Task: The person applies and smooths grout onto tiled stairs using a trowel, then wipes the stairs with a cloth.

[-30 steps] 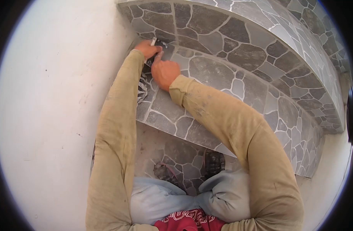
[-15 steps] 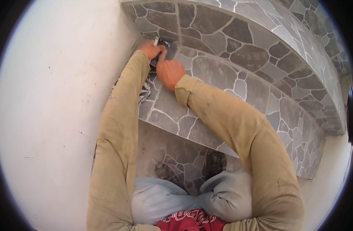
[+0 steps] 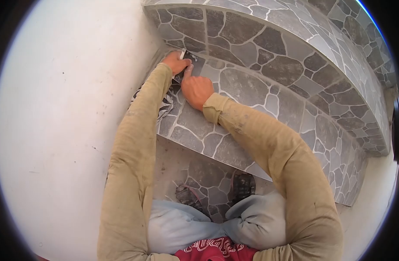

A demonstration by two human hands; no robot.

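Near the wall corner of the stone-patterned step (image 3: 245, 85), my left hand (image 3: 176, 63) is closed on a dark, flat-looking piece with a white edge (image 3: 189, 55). Its exact kind is hard to make out. Beside it, my right hand (image 3: 197, 90) points its index finger at that piece, the fingertip close to my left thumb. The other right fingers are curled, and whatever may lie inside them is hidden. A crumpled black-and-white patterned sheet or bag (image 3: 165, 106) lies partly under my left forearm.
A white wall (image 3: 69, 108) runs along the left. The curved, stone-patterned riser (image 3: 282, 61) of a higher step stands behind my hands. My shoes (image 3: 243, 185) are on the lower floor (image 3: 212, 176), below the front edge of the step.
Both hands have shifted slightly right and down in the view, and the step's corner has shifted likewise. More of the white edge on the dark piece shows beside my left hand.
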